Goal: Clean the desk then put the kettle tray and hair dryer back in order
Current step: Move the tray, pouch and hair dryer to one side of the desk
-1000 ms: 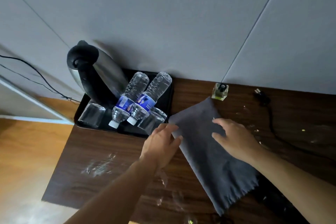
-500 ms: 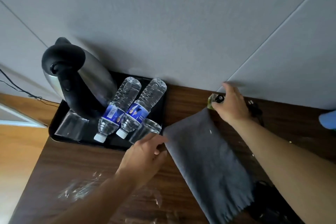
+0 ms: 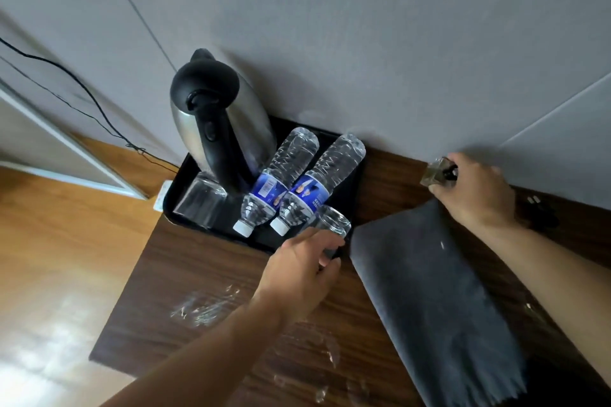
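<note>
A black tray (image 3: 350,195) stands at the desk's back left against the wall. It carries a steel kettle (image 3: 218,129), two water bottles (image 3: 284,175) lying down and two glasses (image 3: 330,225). My left hand (image 3: 301,271) grips the tray's front right corner, its fingers against the nearer glass. Next to the tray, a grey cloth (image 3: 429,291) lies flat on the brown desk (image 3: 198,261). My right hand (image 3: 476,192) holds a small glass bottle (image 3: 436,172) with a black cap near the wall, above the cloth's far corner. No hair dryer shows clearly.
Wet smears and bits of clear film (image 3: 205,307) mark the desk in front of the tray. A black plug and cord (image 3: 542,215) lie at the back right. Another cable (image 3: 82,92) runs down the wall to the left. The desk's left edge drops to a wooden floor.
My right hand left the cloth, reached to the wall and picked up the small glass bottle. My left hand slid from the cloth's corner to the tray's corner.
</note>
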A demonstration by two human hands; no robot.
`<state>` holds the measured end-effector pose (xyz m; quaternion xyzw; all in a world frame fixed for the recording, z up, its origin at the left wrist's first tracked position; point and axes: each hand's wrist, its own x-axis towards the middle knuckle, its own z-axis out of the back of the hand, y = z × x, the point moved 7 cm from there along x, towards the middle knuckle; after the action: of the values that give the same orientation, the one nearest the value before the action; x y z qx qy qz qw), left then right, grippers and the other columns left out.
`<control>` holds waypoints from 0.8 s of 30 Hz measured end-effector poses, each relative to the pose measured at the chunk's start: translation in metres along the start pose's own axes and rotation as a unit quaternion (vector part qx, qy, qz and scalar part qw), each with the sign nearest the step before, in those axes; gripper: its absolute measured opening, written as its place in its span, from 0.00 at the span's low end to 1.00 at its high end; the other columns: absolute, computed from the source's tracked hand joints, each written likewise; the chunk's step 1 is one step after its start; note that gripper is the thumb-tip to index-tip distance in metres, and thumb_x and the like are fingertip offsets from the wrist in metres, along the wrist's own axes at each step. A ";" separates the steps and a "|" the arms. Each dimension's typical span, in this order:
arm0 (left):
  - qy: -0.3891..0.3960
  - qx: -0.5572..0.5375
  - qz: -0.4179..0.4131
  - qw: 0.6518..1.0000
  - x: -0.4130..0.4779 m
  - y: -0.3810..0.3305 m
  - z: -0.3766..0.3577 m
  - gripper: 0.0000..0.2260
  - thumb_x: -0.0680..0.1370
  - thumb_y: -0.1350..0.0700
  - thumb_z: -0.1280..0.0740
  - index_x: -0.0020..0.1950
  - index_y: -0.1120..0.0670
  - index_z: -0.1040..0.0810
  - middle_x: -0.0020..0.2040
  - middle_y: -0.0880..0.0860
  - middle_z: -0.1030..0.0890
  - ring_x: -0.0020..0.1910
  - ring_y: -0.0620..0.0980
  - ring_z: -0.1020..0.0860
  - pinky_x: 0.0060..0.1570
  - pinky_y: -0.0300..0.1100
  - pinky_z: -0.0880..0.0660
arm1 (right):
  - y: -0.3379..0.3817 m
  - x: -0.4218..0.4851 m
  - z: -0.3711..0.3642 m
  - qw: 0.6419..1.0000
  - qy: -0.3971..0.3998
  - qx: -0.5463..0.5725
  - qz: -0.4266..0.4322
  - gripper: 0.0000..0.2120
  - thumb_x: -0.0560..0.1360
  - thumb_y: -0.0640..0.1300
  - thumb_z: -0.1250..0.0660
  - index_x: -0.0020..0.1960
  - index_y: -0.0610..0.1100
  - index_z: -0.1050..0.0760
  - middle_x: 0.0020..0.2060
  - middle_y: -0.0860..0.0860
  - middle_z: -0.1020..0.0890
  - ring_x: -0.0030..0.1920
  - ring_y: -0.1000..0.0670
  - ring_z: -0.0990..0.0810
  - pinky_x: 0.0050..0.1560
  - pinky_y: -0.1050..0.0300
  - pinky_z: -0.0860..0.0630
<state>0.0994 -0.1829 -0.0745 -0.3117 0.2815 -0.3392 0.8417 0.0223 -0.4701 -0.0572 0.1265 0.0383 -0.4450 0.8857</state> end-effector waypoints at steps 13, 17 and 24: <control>-0.064 -0.021 0.065 0.996 -0.012 0.045 0.047 0.10 0.76 0.53 0.33 0.56 0.45 0.20 0.49 0.43 0.18 0.44 0.40 0.19 0.49 0.47 0.20 | 0.133 -0.054 -0.011 0.987 0.057 0.073 0.128 0.23 0.70 0.50 0.24 0.63 0.56 0.25 0.56 0.53 0.17 0.58 0.43 0.20 0.50 0.50 0.23; -0.070 -0.027 0.073 0.994 -0.024 0.061 0.049 0.10 0.76 0.54 0.32 0.57 0.45 0.20 0.50 0.42 0.19 0.44 0.40 0.20 0.49 0.47 0.20 | 0.121 -0.043 -0.033 0.988 0.091 0.054 0.109 0.25 0.70 0.46 0.24 0.66 0.54 0.23 0.56 0.50 0.16 0.60 0.41 0.21 0.54 0.49 0.22; -0.070 -0.036 0.079 0.994 -0.031 0.066 0.038 0.11 0.76 0.56 0.31 0.57 0.46 0.19 0.48 0.41 0.20 0.45 0.38 0.20 0.49 0.46 0.20 | 0.132 -0.038 -0.062 0.982 0.106 0.026 0.151 0.23 0.72 0.44 0.24 0.66 0.48 0.22 0.52 0.47 0.15 0.58 0.42 0.20 0.52 0.48 0.19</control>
<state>0.1327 -0.1093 -0.0895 -0.3412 0.2578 -0.2386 0.8719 0.1074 -0.3495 -0.0853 0.2005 0.1004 -0.2909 0.9301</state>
